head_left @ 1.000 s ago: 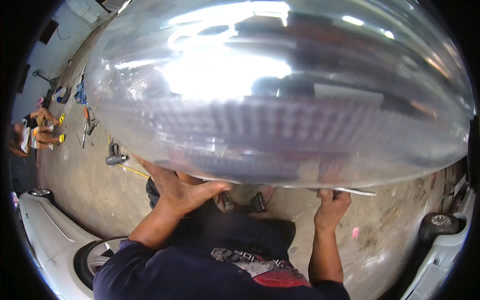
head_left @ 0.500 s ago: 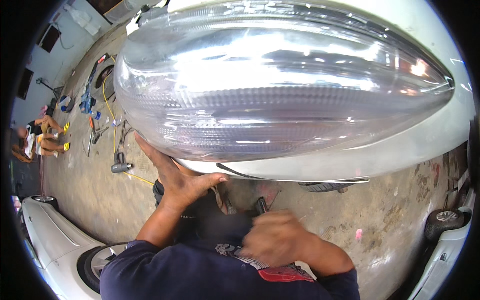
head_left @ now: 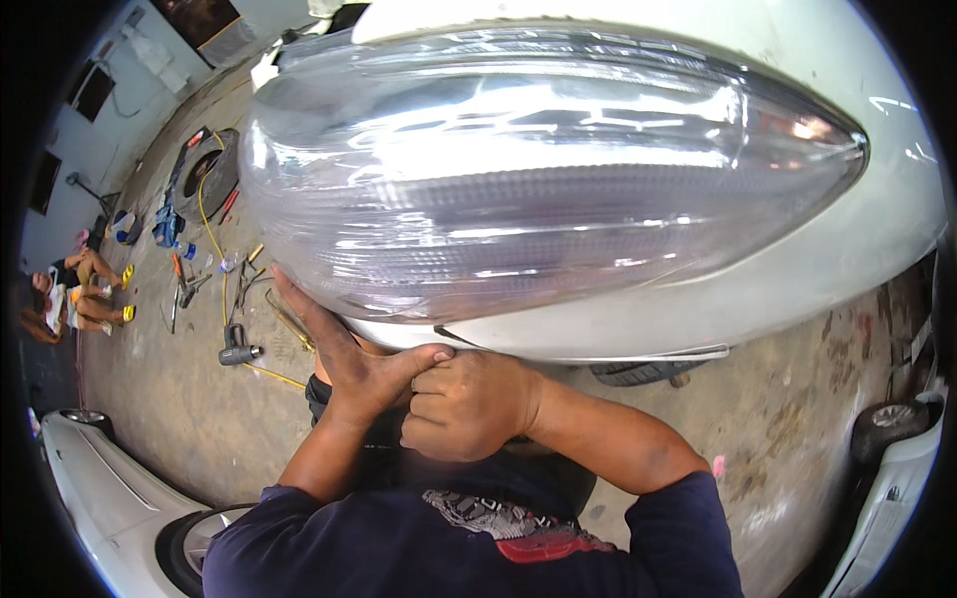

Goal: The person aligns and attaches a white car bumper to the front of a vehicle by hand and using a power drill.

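Near headlight (head_left: 558,179), right hand (head_left: 464,404), palm invisible

A stained concrete floor (head_left: 768,439) spreads around a loose black tyre (head_left: 228,171), with a pale wall (head_left: 75,149) rising beyond it and a dark rectangular panel (head_left: 95,93) left of the tyre. A silver car (head_left: 105,488) sits nearer than the tyre; another pale vehicle (head_left: 887,513) stands well to its right.

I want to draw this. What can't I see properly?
All in the head view:
Right hand: whether it holds anything; its own curled fingers hide that.
Left hand: some fingers, hidden beneath the hand.
Dark ridged thing: partly hidden by the white panel.
Left-side car: cut off by the dark rim.
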### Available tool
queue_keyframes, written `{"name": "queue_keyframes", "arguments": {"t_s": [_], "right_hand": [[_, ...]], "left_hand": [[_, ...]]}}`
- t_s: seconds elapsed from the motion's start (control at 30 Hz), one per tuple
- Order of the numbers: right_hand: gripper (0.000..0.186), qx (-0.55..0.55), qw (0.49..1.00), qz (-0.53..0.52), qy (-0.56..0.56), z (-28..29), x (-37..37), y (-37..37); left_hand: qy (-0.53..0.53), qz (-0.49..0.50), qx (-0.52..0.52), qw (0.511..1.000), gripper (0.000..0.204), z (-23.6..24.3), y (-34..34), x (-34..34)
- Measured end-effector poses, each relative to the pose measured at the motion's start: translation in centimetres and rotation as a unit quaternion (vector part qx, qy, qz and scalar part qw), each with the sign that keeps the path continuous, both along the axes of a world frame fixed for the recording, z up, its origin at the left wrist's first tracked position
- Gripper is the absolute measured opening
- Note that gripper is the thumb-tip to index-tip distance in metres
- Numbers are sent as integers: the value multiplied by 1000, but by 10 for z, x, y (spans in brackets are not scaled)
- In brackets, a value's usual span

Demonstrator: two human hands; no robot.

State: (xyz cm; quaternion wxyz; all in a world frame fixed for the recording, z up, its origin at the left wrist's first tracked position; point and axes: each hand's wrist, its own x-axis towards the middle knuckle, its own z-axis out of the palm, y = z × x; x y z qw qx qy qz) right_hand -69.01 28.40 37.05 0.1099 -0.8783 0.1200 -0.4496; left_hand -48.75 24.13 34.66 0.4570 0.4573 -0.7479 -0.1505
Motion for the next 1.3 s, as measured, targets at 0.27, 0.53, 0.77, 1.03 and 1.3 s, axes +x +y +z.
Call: {"name": "queue_keyframes", "arguments": {"t_s": [0.27, 0.53, 0.77, 1.03, 1.3], "right_hand": [[44, 129, 959, -249, -49, -3, -8, 59], [90, 163, 885, -383, 209, 9, -20, 74], [92, 145, 874, -384, 261, 11, -25, 68], [91, 154, 855, -406, 282, 17, -14, 72], [92, 156, 880, -352, 277, 13, -24, 62]], "left_hand": [[31, -7, 10, 999, 190, 1, -1, -4], [6, -4, -13, 1000, 192, -3, -1, -3], [19, -47, -5, 999, 174, 9, -1, 1], [232, -24, 264, 936, 163, 20, 24, -10], [251, -9, 210, 945, 157, -2, 24, -21]]}}
